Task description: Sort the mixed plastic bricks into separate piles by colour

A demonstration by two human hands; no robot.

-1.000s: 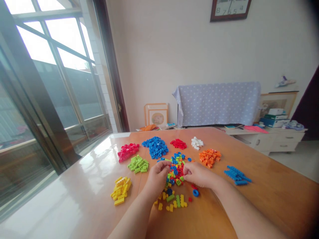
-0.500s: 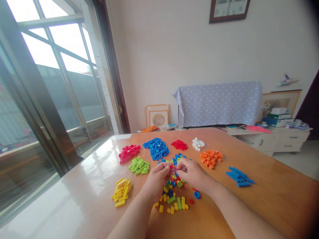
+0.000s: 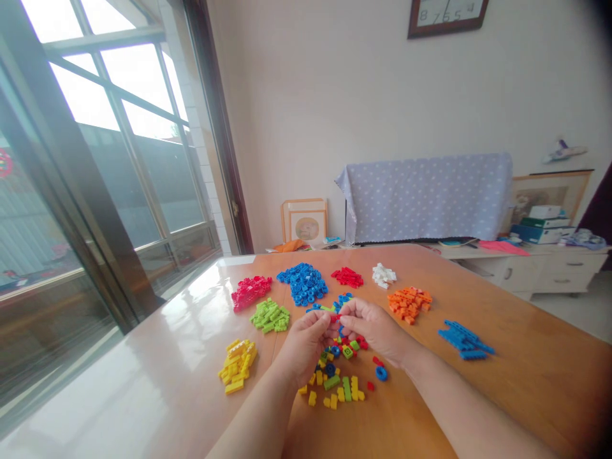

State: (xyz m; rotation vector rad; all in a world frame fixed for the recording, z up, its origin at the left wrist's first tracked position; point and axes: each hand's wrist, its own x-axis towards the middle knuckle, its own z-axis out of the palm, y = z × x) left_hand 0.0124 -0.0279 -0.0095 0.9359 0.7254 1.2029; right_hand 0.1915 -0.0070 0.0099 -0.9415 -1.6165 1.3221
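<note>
My left hand (image 3: 310, 341) and my right hand (image 3: 370, 325) meet over the middle of the table. Their fingertips pinch a small red toy brick (image 3: 336, 317) between them; whether it is one piece or two joined I cannot make out. Beneath and in front of the hands lies a mixed heap of pieces, among them green bricks (image 3: 331, 382), yellow bricks (image 3: 354, 387) and a blue ring-shaped piece (image 3: 381, 373). Part of this heap is hidden by the hands. A loose red piece (image 3: 370, 386) rests at its right edge.
Around the heap on the wooden table (image 3: 191, 382) lie sorted piles: yellow (image 3: 238, 366), lime green (image 3: 269, 315), dark pink (image 3: 251, 292), blue rings (image 3: 303, 284), red (image 3: 347, 277), white (image 3: 384, 275), orange (image 3: 410, 305) and long blue bricks (image 3: 465, 340). A cloth-covered object (image 3: 425, 197) stands behind.
My fingertips have come together: the red pieces that showed slightly apart in each hand now meet. The whole view has shifted a little; the piles look unchanged.
</note>
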